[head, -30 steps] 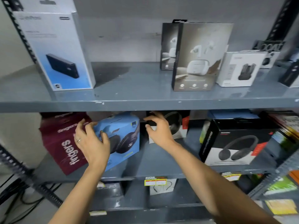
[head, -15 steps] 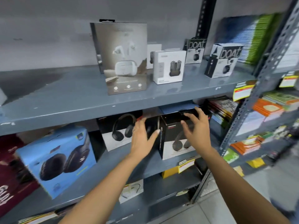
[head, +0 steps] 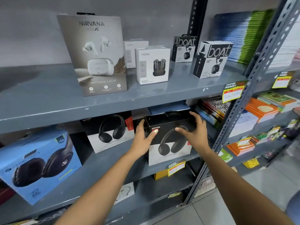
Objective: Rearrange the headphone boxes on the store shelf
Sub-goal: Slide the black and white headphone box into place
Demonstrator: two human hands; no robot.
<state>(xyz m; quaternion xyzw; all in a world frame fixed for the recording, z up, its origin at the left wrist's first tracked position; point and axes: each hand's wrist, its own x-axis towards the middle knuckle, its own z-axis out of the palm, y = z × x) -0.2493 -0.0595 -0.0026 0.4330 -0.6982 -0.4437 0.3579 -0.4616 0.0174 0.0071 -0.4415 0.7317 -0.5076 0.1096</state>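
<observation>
A black and white headphone box stands at the right end of the grey middle shelf. My left hand grips its left side, thumb across the front. My right hand holds its right side and top edge. A second black and white headphone box stands further back to the left. A blue headphone box sits tilted at the far left of the same shelf.
The upper shelf carries a tall grey earbud box, two white earbud boxes and two black and white ones. Stacked notebooks sit right of the held box. A slotted metal post rises at the right.
My view swung right from the blue box. Both hands moved from the blue box and the rear box to the right-hand black and white box and closed on its sides.
</observation>
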